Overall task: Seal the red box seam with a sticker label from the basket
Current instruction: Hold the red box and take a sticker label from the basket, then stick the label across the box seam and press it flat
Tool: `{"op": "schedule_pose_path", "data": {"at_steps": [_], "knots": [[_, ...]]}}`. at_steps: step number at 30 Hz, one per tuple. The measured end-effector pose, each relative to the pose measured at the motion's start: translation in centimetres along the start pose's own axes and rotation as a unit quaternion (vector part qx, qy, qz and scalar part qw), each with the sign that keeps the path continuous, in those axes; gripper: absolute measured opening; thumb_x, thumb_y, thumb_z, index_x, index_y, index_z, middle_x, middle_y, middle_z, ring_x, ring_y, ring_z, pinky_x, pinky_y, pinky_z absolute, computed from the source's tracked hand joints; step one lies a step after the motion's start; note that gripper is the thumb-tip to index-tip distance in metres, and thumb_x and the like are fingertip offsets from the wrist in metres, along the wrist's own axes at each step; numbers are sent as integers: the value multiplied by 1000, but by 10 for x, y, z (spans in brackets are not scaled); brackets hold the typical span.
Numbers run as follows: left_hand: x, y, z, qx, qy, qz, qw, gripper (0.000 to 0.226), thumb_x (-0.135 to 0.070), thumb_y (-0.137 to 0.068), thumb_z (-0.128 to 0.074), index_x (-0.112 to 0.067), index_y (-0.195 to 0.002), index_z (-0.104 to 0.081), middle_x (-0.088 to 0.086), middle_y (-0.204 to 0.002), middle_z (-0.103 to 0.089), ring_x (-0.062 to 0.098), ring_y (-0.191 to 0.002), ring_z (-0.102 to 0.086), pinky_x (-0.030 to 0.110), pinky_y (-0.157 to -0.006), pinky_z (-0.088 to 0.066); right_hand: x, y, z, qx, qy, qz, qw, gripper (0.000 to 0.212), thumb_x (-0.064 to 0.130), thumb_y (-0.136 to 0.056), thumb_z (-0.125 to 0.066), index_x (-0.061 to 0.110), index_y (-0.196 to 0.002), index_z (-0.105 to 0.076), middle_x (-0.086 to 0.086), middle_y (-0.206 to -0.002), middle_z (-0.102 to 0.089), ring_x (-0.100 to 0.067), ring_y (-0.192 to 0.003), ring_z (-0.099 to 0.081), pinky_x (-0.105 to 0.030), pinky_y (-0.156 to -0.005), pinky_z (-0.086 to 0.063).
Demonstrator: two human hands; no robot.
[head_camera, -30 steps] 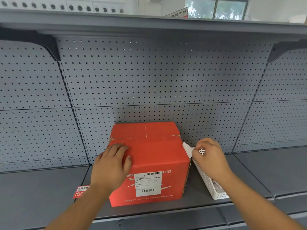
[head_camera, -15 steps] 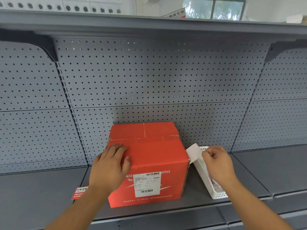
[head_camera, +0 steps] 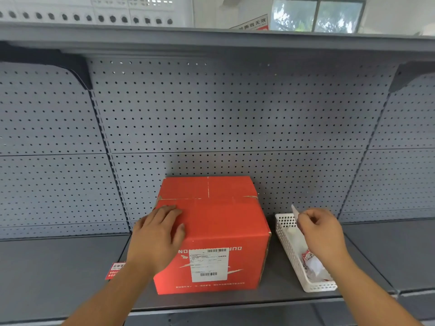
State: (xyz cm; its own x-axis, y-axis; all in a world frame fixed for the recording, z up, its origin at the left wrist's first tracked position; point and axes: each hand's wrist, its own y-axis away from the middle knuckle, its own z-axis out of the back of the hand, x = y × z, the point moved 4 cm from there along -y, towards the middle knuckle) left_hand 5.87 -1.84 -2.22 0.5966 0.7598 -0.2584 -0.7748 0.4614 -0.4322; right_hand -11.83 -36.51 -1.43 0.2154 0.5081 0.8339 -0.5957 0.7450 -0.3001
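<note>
A red cardboard box [head_camera: 221, 222] stands on the grey shelf, its top flaps shut along a seam [head_camera: 204, 198], with a white shipping label on its front face. My left hand [head_camera: 156, 236] lies flat on the box's top left front corner. To the right of the box stands a white perforated basket [head_camera: 286, 234] holding several white and red sticker labels. Above the basket's far end my right hand [head_camera: 320, 231] pinches a white sticker label [head_camera: 295, 211] between thumb and fingers, its edge sticking up to the left.
The grey shelf [head_camera: 277, 288] has a pegboard back panel [head_camera: 235, 114] close behind the box and another shelf overhead. A small red tag [head_camera: 115, 270] lies on the shelf left of the box, partly under my left forearm.
My right hand has drawn to the right with the white label, from beside the box's right edge to above the basket. My left hand has stayed on the box.
</note>
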Motion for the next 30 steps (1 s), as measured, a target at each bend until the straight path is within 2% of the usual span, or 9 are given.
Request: {"op": "schedule_pose_path", "data": {"at_steps": [4, 7, 11, 13, 15, 20, 23, 26, 30], "knots": [[1, -1, 2, 3, 11, 4, 1000, 44, -53, -93, -41, -31, -124, -61, -10, -136, -62, 18, -131, -53, 51, -110, -37, 30, -2, -4, 13, -16, 56, 998, 26, 11, -86, -62, 18, -61, -64, -2, -92, -64, 2, -87, -56, -29, -73, -42], [-3, -5, 3, 5, 15, 11, 1000, 39, -53, -89, -47, -31, -116, -64, -8, -131, -66, 21, -127, -57, 52, -110, -38, 52, -3, -8, 20, -35, 88, 995, 23, 7, -86, -64, 17, -66, -67, 2, -98, -61, 3, -89, -56, -18, -75, -40], [-31, -16, 13, -32, 154, 36, 987, 14, -38, -89, -64, -32, -101, -69, -14, -105, -70, 11, -99, -64, 40, -92, -51, 82, -1, -21, 27, -37, 163, 986, 21, 8, -85, -67, 23, -69, -66, 7, -98, -60, -3, -86, -58, -9, -71, -39], [-59, -22, 18, 9, 341, 97, 935, 8, -24, -92, -69, -28, -91, -76, -11, -92, -76, 9, -89, -68, 34, -86, -56, 96, 1, -29, 32, -23, 205, 978, 15, 15, -85, -68, 23, -72, -66, 8, -98, -58, -6, -82, -59, -18, -73, -43], [-89, -25, 19, 51, 491, 174, 852, 11, -20, -92, -70, -21, -88, -80, -2, -90, -79, 17, -90, -72, 34, -83, -61, 110, 7, -37, 43, 5, 252, 967, 10, 20, -85, -67, 20, -75, -66, 9, -98, -56, -11, -80, -59, -27, -72, -47], [-133, -34, 21, 126, 625, 241, 731, 33, -43, -92, -69, -11, -89, -77, 2, -82, -78, 18, -79, -74, 36, -81, -62, 135, 29, -57, 58, 103, 411, 904, 7, 18, -83, -67, 14, -81, -62, 2, -101, -59, -17, -91, -54, -31, -74, -47], [-129, -39, 20, 127, 627, 263, 722, 26, -37, -91, -70, -13, -84, -73, 1, -68, -67, 14, -65, -66, 31, -70, -59, 138, 35, -72, 81, 137, 462, 873, 9, 19, -84, -64, 10, -83, -62, -1, -98, -60, -22, -89, -54, -37, -73, -51], [-118, -43, 16, 125, 637, 268, 712, 16, -17, -93, -66, -4, -90, -74, 12, -76, -69, 19, -70, -68, 33, -71, -61, 136, 33, -80, 88, 151, 479, 860, 12, 21, -89, -60, 10, -89, -64, -1, -98, -60, -22, -89, -57, -40, -76, -54], [-96, -54, 12, 106, 617, 283, 726, 18, -14, -96, -64, 2, -94, -70, 16, -79, -75, 25, -75, -74, 33, -70, -63, 132, 19, -87, 99, 122, 422, 893, 12, 31, -96, -59, 19, -96, -60, 6, -99, -58, -17, -92, -54, -34, -82, -47]]}}
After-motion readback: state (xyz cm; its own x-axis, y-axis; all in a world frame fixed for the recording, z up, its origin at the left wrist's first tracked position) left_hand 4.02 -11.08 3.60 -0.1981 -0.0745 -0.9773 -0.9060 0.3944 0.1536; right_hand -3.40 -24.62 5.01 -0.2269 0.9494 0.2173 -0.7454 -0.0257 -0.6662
